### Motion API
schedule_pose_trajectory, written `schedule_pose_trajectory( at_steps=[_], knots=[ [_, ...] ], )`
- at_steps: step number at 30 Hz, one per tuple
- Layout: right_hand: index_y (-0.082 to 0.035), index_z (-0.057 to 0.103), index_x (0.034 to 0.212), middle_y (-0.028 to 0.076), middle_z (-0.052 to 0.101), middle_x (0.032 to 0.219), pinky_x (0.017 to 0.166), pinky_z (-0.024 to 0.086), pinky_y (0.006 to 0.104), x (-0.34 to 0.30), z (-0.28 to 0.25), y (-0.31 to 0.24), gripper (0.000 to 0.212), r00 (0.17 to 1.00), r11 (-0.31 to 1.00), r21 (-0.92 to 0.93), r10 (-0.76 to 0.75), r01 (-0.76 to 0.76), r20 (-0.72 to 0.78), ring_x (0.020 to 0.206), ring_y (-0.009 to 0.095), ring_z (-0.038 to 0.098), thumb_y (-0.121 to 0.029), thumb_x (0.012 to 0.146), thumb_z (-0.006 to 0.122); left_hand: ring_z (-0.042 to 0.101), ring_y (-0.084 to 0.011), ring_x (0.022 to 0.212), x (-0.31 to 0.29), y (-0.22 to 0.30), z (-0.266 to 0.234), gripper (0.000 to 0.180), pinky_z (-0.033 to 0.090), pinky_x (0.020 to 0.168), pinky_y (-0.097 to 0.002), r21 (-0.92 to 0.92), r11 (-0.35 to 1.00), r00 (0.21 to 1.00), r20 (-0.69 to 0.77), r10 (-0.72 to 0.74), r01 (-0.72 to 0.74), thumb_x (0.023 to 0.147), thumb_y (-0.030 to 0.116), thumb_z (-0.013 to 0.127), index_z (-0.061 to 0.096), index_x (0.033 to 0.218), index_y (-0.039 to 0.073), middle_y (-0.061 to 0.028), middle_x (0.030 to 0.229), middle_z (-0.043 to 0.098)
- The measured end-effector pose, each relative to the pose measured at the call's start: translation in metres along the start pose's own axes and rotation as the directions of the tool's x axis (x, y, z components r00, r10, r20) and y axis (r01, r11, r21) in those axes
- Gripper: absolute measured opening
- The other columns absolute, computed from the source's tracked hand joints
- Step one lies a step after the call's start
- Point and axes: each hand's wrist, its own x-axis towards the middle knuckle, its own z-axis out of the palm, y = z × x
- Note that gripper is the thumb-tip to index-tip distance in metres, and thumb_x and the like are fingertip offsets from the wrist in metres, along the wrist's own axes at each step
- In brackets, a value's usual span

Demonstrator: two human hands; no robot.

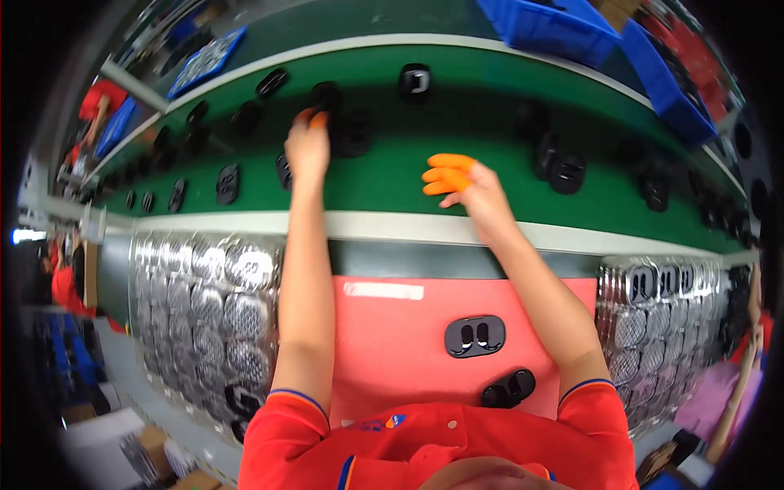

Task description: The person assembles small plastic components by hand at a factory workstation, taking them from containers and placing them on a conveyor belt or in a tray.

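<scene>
Black plastic shells (347, 131) crowd the green conveyor belt (384, 180), where the left hand (307, 147) pinches one shut-fingered while the right hand (465, 184) hovers open, so a blurred, moving neighbour could be knocked askew.

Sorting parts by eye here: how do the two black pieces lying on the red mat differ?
The upper black piece is a larger rounded plate lying flat, showing two slots; the lower black piece is smaller, tilted, with two round lobes, nearer the person's body. Both are glossy black, untouched on the red mat.
</scene>
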Motion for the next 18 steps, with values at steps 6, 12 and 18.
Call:
schedule_pose_trajectory(
  at_steps=[6, 12, 18],
  knots=[
    [-0.002, 0.058, 0.112, 0.008, 0.067, 0.092, 0.061, 0.049, 0.0254, 0.001, 0.003, 0.021, 0.029, 0.997, 0.993, -0.105, -0.037, 0.044, 0.07, 0.08, 0.014, 0.065, -0.004, 0.088, 0.042, 0.06, -0.0407, 0.098, 0.004, -0.034, 0.003, 0.039, 0.047, 0.083, -0.0469, 0.378, 0.915, 0.988, -0.014, 0.156, -0.139, 0.087, 0.033, 0.052, 0.054, 0.12, 0.013, -0.0215, 0.104, 0.063],
    [0.004, 0.061, 0.103, 0.011, 0.066, 0.087, 0.066, 0.05, 0.0275, 0.005, -0.002, 0.03, 0.024, 0.975, 0.961, -0.17, -0.206, 0.218, 0.085, 0.074, 0.016, 0.064, -0.004, 0.083, 0.051, 0.058, -0.0356, 0.103, 0.025, -0.057, 0.002, 0.034, 0.046, 0.086, -0.0421, 0.347, 0.876, 0.938, 0.038, 0.344, -0.335, 0.088, 0.017, 0.046, 0.056, 0.12, 0.01, -0.0156, 0.114, 0.061],
    [0.004, 0.064, 0.098, 0.016, 0.066, 0.083, 0.069, 0.05, 0.0302, -0.01, 0.009, 0.007, 0.023, 0.97, 0.899, -0.368, -0.199, 0.237, 0.14, 0.072, 0.021, 0.064, -0.001, 0.078, 0.053, 0.057, -0.0351, 0.105, 0.031, -0.059, 0.002, 0.034, 0.045, 0.087, -0.0412, 0.4, 0.841, 0.929, 0.099, 0.356, -0.365, 0.09, 0.017, 0.043, 0.056, 0.121, 0.013, -0.0133, 0.116, 0.061]
  ],
)
